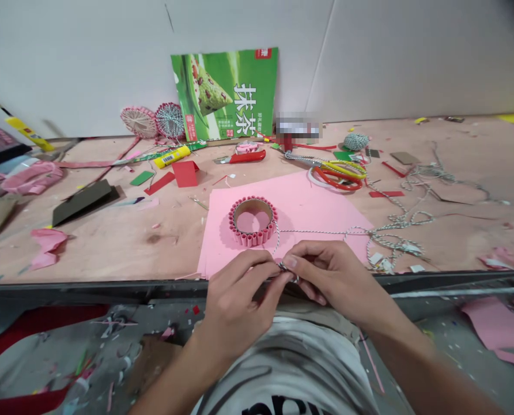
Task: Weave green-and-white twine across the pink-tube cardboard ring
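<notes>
Both my left hand (pixel 244 294) and my right hand (pixel 326 274) meet just over the table's front edge, fingertips pinched together on a grey-and-white twisted string (pixel 315 231). A small dark knot or loop of it shows between the fingers, partly hidden by them. From there the string runs up to a ring of rolled pink paper tubes (pixel 252 237) around a cardboard core (pixel 253 203). That ring lies on a sheet of pink paper (pixel 300 199), beyond my hands. More string trails off right into a loose tangle (pixel 395 236).
Scissors (pixel 339 173), a red utility knife (pixel 244 156), a yellow glue stick (pixel 172 156) and a string ball (pixel 356 140) lie toward the back. A green printed package (pixel 229 95) leans on the wall beside two finished woven discs (pixel 153 121). Paper scraps litter table and floor.
</notes>
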Demonstrator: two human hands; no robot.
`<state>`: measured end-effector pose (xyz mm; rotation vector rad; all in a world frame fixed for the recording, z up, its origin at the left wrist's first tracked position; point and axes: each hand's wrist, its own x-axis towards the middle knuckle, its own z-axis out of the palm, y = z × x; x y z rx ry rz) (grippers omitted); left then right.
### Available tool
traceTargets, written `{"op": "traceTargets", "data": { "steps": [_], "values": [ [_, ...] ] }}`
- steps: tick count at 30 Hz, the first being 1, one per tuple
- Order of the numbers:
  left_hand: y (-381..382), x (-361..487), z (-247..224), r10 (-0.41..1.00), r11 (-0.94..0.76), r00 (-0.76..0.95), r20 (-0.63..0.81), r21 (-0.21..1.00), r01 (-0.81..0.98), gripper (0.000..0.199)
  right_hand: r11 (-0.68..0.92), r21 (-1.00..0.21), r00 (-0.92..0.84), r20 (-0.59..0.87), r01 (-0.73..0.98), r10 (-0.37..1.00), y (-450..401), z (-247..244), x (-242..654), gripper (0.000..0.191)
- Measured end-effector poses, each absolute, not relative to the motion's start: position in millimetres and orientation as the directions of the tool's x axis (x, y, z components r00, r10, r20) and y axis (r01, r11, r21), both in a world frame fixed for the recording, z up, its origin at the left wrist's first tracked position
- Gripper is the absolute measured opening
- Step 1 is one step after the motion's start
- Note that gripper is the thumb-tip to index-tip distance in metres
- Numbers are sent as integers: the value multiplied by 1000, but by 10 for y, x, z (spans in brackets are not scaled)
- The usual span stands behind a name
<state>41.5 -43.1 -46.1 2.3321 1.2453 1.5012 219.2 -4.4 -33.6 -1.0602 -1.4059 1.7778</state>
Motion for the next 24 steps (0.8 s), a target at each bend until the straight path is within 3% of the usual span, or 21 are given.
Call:
{"op": "traceTargets", "data": {
  "steps": [4,11,18,24],
  "values": [
    [-444,428,-451,730,-612,167,663,525,591,5,-187,-982,-462,-179,28,869,-63,-292,2171,39],
    [-441,433,-482,709,-583,160,686,444,680,13,-66,-997,-410,-77,42,909,-124,-327,2151,28],
    [-428,408,-381,762,-575,94,641,602,555,15,48,-996,-385,16,72,923,-244,-440,2144,21],
    [-418,398,-362,779,-561,96,619,621,547,19,45,-999,-331,42,1,943,-273,-515,2063,21]
  ]
}}
